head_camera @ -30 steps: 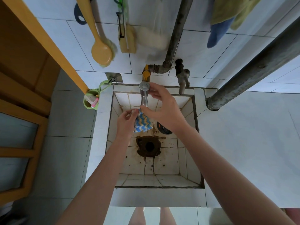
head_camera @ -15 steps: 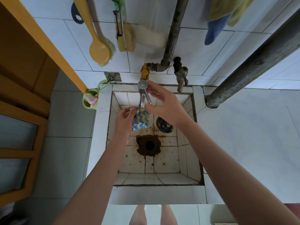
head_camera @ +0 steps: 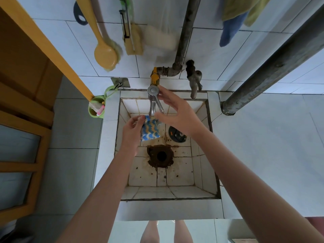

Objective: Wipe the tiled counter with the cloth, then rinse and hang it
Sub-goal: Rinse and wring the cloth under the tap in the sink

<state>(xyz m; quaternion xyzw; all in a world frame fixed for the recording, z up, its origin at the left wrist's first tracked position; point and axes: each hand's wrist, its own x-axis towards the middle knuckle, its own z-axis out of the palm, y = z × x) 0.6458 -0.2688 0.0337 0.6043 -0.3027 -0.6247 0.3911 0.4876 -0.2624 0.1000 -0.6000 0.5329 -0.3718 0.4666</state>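
White tiled counter [head_camera: 263, 155] runs to the right of a square tiled sink [head_camera: 206, 172], stained brown around its drain [head_camera: 161, 155]. A thick grey pipe [head_camera: 273, 64] slants across the tiled wall [head_camera: 219, 55], where a yellow brush [head_camera: 105, 55] hangs.

Over the last second the right hand [head_camera: 177, 118] has stayed at the tap [head_camera: 152, 100], and its lever [head_camera: 159, 106] now points off to the right of the spout rather than along it. The fingers are spread and loose, the index tip touching the tap's head, nothing clenched.

The left hand [head_camera: 131, 130] pinches the blue and yellow cloth [head_camera: 150, 131] by its upper corner, still just under the spout. Rinsing seems to be starting, though I cannot tell whether water runs. Hanging is still to come.
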